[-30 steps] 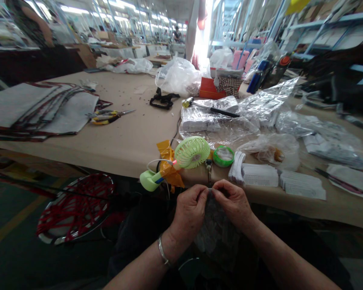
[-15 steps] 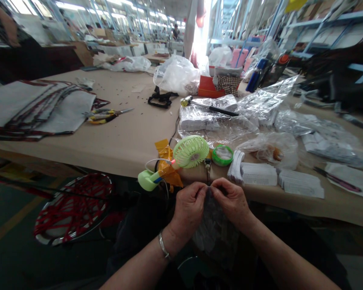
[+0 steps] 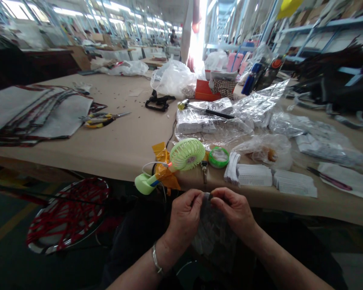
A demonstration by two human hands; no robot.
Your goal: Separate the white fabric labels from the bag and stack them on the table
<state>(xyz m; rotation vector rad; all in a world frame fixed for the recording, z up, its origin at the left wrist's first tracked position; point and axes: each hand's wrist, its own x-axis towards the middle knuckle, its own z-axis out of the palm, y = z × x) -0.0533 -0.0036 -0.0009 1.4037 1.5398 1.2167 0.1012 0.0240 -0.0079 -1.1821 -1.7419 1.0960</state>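
Greyish translucent material (image 3: 215,233) hangs before the tabletop (image 3: 133,141), its top pinched by the left hand (image 3: 185,213), presumably to steady it; the right hand (image 3: 236,210) pinches alongside, contents unclear from here. Orange tape (image 3: 169,180) apparently anchors the green fan (image 3: 187,155).

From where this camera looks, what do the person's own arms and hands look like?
The left hand and right hand are human and ungloved. Both forearms are bare as far as they show, with no sleeve in sight. Just behind the left hand is a slim, silvery bangle; the right has none showing.
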